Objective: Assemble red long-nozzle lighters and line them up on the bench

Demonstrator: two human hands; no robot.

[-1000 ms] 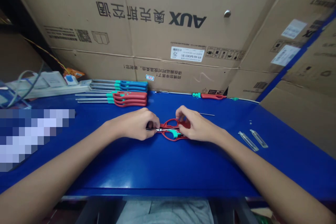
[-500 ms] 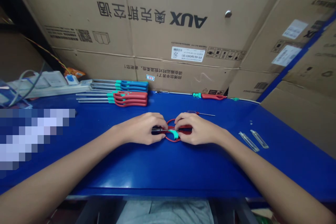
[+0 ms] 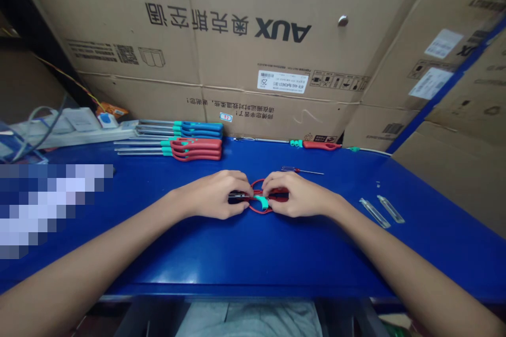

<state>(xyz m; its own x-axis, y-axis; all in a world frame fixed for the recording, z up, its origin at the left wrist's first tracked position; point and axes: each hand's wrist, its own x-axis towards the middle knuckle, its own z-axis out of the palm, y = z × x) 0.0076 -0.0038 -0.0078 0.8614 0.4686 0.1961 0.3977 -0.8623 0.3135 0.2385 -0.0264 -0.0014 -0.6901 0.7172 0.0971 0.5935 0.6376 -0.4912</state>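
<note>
Both hands press on a red lighter (image 3: 261, 203) on the blue table (image 3: 253, 253). The left hand (image 3: 215, 195) and right hand (image 3: 297, 196) almost touch. More lighters (image 3: 190, 139) lie by the boxes (image 3: 237, 37).

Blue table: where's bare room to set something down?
Bare: the front strip of the table between the forearms, and the stretch between the left hand and the stacked tools. Crowded: the middle, where left and right hand grip the red-handled tool; clear strips lie right of it.
</note>
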